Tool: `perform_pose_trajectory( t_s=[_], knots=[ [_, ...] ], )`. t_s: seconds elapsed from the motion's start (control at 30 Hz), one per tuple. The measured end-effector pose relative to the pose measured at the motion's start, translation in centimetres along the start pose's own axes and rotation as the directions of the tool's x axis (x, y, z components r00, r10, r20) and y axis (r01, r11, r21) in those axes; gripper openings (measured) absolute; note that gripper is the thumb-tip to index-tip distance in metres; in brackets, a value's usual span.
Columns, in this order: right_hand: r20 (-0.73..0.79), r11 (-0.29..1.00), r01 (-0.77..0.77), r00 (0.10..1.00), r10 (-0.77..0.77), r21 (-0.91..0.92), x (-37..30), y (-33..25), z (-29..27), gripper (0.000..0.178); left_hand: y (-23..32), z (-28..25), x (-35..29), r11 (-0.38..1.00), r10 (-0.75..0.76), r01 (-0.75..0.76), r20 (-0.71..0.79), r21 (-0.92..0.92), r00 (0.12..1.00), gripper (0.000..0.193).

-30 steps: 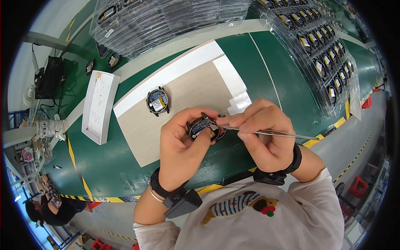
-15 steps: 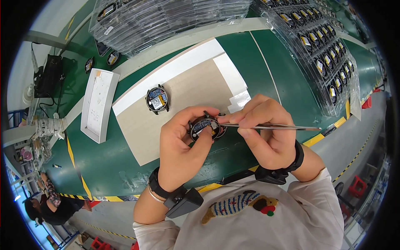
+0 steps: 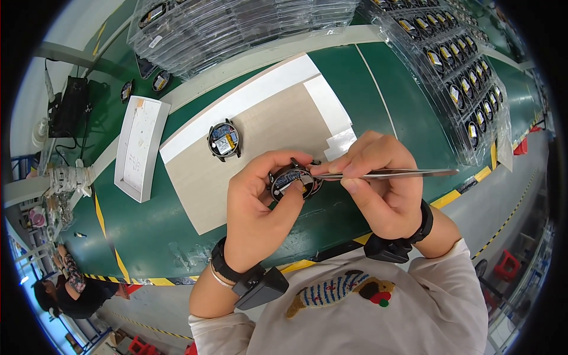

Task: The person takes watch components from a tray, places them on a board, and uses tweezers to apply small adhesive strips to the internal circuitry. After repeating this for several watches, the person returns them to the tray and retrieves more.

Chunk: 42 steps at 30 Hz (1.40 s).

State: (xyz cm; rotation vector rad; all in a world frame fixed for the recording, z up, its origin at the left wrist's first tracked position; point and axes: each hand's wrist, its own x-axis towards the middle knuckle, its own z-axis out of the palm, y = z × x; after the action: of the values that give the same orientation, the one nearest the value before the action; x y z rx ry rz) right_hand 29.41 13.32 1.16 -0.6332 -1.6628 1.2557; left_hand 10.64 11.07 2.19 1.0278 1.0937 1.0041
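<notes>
A: What is the left hand (image 3: 257,216) holding?

B: A small round watch body (image 3: 292,181), dark-rimmed, open side up. Inside it shows a pale plate and a bit of orange or yellow. The fingers and thumb are closed around its rim, and it sits raised above the green desk (image 3: 148,231), near the front edge of the beige mat (image 3: 278,127).

A: And the right hand (image 3: 381,186)?

B: It is pinched shut on thin metal tweezers (image 3: 390,174). Their tips reach left into the open watch body; the long end points out to the right.

A: Anything like it nearby?

B: A second watch body (image 3: 224,140) lies on the mat, well apart from the hands, also open, with a silvery block and a yellow patch inside. A white tray (image 3: 140,145) rests to the left, and clear trays of watch parts (image 3: 467,89) stand to the right.
</notes>
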Motion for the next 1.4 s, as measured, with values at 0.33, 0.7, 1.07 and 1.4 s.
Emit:
perform_pose_trajectory(
  t_s=[0.33,0.7,1.07,1.4],
  knots=[
    [-0.014,0.999,0.044,0.999,-0.044,-0.019,-0.1,0.0,0.1,0.014,0.2,0.1,0.0,0.999,-0.013,0.014,0.008,-0.045,1.0,0.026],
    [-0.012,0.998,0.056,0.998,-0.056,-0.018,-0.4,0.1,0.2,0.013,0.3,0.2,0.0,0.998,-0.027,0.026,-0.021,-0.056,0.999,0.024],
    [0.085,0.974,0.17,0.984,-0.159,-0.148,-0.4,-0.4,-0.9,0.013,0.7,-0.1,0.2,0.999,-0.054,0.054,-0.065,0.006,0.996,0.018],
    [0.047,0.952,0.161,0.987,-0.154,-0.259,0.2,-0.2,-1.5,0.014,1.1,-0.9,-0.1,1.0,0.019,-0.019,-0.043,0.015,0.999,0.028]
  ],
)
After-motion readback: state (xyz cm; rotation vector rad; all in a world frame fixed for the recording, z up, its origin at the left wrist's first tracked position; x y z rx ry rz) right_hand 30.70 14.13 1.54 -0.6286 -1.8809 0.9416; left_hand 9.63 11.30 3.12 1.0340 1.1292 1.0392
